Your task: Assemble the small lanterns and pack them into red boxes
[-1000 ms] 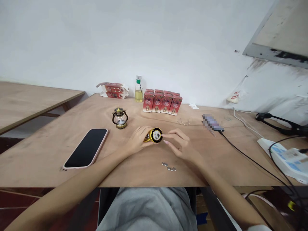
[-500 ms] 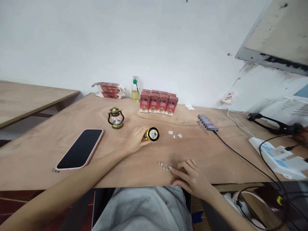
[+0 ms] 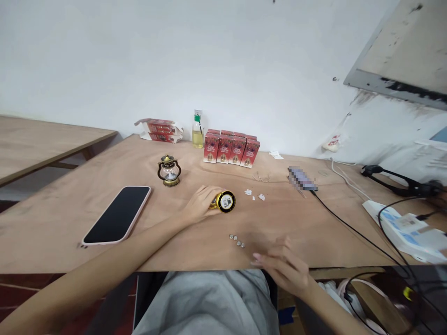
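Note:
My left hand [image 3: 199, 204] is closed round a small gold and black lantern [image 3: 224, 202] lying on its side on the wooden table [image 3: 70, 204], its round base turned toward me. My right hand [image 3: 283, 266] hovers low at the table's front edge, fingers curled and pinched together; what they hold is too small to see. Several small silver button cells [image 3: 237, 240] lie in a row just left of that hand. A few tiny white bits [image 3: 254, 194] lie right of the lantern.
An upright second lantern [image 3: 169, 171] and a black phone in a pink case [image 3: 118, 214] are on the left. Red boxes [image 3: 231, 149], an oil bottle [image 3: 197, 130] and flat cartons [image 3: 159, 130] line the back. Cables [image 3: 349, 223], a blurred item [image 3: 301, 179] and papers [image 3: 405, 228] are on the right.
My right hand left the lantern, came down to the button cells, then drew back toward the table's front edge. The left hand kept the lantern, tilting it slightly.

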The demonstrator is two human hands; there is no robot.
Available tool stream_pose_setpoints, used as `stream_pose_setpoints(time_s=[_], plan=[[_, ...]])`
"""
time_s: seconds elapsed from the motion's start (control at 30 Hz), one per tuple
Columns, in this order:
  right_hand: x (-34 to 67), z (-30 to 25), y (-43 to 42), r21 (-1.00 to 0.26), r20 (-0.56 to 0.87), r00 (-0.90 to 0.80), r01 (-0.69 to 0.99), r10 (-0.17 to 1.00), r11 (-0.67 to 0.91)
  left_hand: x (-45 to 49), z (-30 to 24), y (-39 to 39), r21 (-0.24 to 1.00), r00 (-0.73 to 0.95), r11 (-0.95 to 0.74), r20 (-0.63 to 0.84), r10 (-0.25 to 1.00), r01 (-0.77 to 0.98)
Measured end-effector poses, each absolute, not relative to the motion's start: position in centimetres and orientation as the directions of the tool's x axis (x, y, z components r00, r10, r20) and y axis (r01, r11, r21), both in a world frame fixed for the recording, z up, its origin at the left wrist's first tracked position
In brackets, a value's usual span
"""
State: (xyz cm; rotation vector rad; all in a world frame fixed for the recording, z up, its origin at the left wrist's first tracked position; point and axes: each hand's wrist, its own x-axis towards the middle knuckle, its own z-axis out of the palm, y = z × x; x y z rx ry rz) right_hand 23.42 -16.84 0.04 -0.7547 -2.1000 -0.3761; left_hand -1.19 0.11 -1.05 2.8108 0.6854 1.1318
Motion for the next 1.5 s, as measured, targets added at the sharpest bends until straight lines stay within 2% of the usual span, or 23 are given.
stream_pose_setpoints(time_s=[0.1,0.27,0.33,0.7,1.13,1.4,1.5], plan=[[22.4,2.6,-14.2,0.048,0.804,-0.443,0.714,0.397,0.699,-1.1,-0.8,-0.2,0.147,0.651,-0.916,0.662,0.371,0.373],[19.8,4.6,-9.0,0.258,0.802,-0.55,0.671,0.233,0.695,-1.1,-0.3,-0.6,0.137,0.647,-0.915,0.667,0.369,0.38],[19.2,4.3,-7.9,0.288,0.809,-0.554,0.665,0.196,0.689,-1.1,-0.2,-0.6,0.146,0.645,-0.912,0.664,0.378,0.384],[19.0,3.3,-6.3,0.229,0.836,-0.517,0.635,0.185,0.737,-1.1,0.0,-0.8,0.169,0.652,-0.906,0.644,0.399,0.388],[19.9,3.1,-6.5,0.161,0.842,-0.482,0.654,0.244,0.739,-1.1,-0.4,-0.4,0.169,0.64,-0.902,0.653,0.404,0.397],[19.1,3.4,-6.6,0.243,0.83,-0.527,0.639,0.185,0.73,-1.0,-0.4,-0.8,0.154,0.649,-0.899,0.643,0.406,0.41],[19.4,3.2,-6.4,0.193,0.85,-0.482,0.66,0.213,0.726,-1.3,0.0,-0.4,0.093,0.649,-0.888,0.649,0.398,0.451]])
